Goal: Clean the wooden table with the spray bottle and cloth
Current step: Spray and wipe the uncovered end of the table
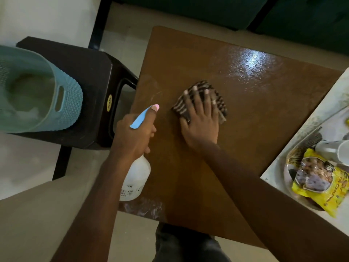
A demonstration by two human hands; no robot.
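The brown wooden table point(236, 148) fills the middle of the view, with a wet shine on its far part. My right hand point(200, 118) lies flat with spread fingers on a dark striped cloth point(217, 95), pressing it onto the tabletop. My left hand point(134, 137) grips the neck of a white spray bottle point(136, 176) at the table's left edge. The bottle's blue trigger and pink nozzle point(155, 107) stick out above my fingers, pointing toward the cloth.
A dark plastic stool point(90, 76) stands left of the table and carries a teal basket point(62, 97). At the right, a pale surface point(321, 114) holds a plate with a yellow snack packet point(321, 186) and a white cup point(336, 150). Dark green seating lies beyond.
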